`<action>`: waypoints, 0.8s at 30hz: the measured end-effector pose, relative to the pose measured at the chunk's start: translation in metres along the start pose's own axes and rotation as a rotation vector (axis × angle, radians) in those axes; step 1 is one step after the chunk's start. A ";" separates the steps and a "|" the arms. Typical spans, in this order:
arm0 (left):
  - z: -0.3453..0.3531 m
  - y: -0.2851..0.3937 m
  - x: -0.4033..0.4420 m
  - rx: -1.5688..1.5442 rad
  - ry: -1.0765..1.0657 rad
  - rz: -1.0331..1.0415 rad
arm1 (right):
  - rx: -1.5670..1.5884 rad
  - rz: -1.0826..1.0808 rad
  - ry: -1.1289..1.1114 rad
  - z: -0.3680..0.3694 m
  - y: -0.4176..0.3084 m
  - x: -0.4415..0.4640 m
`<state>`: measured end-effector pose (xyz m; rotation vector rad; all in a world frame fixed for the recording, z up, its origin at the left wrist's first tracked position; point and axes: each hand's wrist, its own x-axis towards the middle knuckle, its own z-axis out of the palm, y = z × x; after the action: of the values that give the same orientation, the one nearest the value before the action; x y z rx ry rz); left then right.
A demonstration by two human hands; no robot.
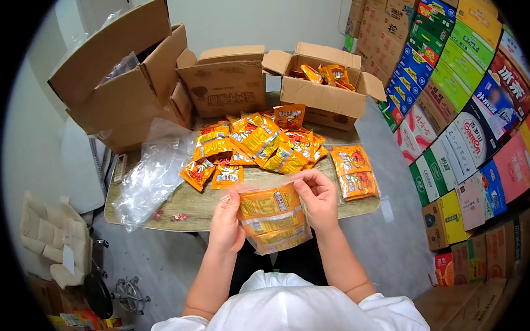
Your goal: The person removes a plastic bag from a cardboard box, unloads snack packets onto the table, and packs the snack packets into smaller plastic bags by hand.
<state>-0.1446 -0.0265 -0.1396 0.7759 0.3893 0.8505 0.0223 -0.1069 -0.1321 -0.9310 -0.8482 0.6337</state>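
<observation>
Head view: from my remote seat I see a clear bag (pixel 273 219) held up before the person's body, at the near edge of the table (pixel 205 205); orange packets show through its film, one above another; the left hand (pixel 225 221) grasps its left edge near the top, thumb uppermost; the right hand (pixel 317 197) pinches its upper right corner between thumb and fingers; whether its mouth is sealed I cannot tell. Beyond the hands lies a loose heap (pixel 258 139) of similar packets, overlapping at various angles; right of it, near the right hand but apart from it, a second bag (pixel 354 173) lies flat with packets inside; left of the heap I note crumpled clear film (pixel 151 175). Along the far side stand three cartons: the left box (pixel 126 106), tall, its flaps raised; the middle box (pixel 227 88); the right box (pixel 315 95), open, with orange packets inside.
</observation>
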 end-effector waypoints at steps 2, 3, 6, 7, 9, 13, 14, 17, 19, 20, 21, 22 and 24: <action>0.000 -0.003 -0.001 0.007 0.008 -0.007 | 0.021 0.023 0.042 0.000 0.000 -0.001; 0.000 -0.004 -0.002 0.017 0.017 -0.012 | 0.020 0.022 0.043 0.000 0.001 -0.002; -0.005 -0.008 -0.002 0.008 0.025 -0.005 | 0.037 0.061 0.073 0.000 0.004 -0.002; -0.004 -0.008 -0.002 0.008 0.025 -0.005 | 0.032 0.062 0.078 0.000 0.005 -0.002; -0.001 -0.007 -0.004 0.028 0.035 0.018 | 0.028 0.064 0.083 0.000 0.006 -0.002; -0.005 -0.011 -0.006 0.062 0.028 0.055 | 0.031 0.090 0.098 -0.002 0.011 -0.003; -0.008 -0.014 -0.006 0.086 0.025 0.072 | 0.052 0.106 0.109 -0.003 0.012 -0.003; -0.008 -0.015 -0.007 0.117 0.020 0.095 | 0.051 0.090 0.108 0.001 0.006 -0.004; -0.007 -0.014 -0.007 0.124 0.018 0.102 | 0.038 0.081 0.108 0.000 0.007 -0.005; -0.007 -0.014 -0.008 0.133 0.018 0.101 | 0.024 0.071 0.107 0.000 0.007 -0.005; -0.007 -0.013 -0.008 0.143 0.019 0.100 | 0.024 0.071 0.108 0.000 0.007 -0.006; -0.007 -0.013 -0.009 0.143 0.019 0.100 | 0.003 0.067 0.104 0.000 0.007 -0.006; -0.005 -0.014 -0.010 0.141 0.020 0.101 | -0.017 0.063 0.100 -0.001 0.008 -0.007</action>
<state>-0.1466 -0.0372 -0.1532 0.9244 0.4343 0.9329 0.0184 -0.1090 -0.1415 -0.9996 -0.7388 0.6295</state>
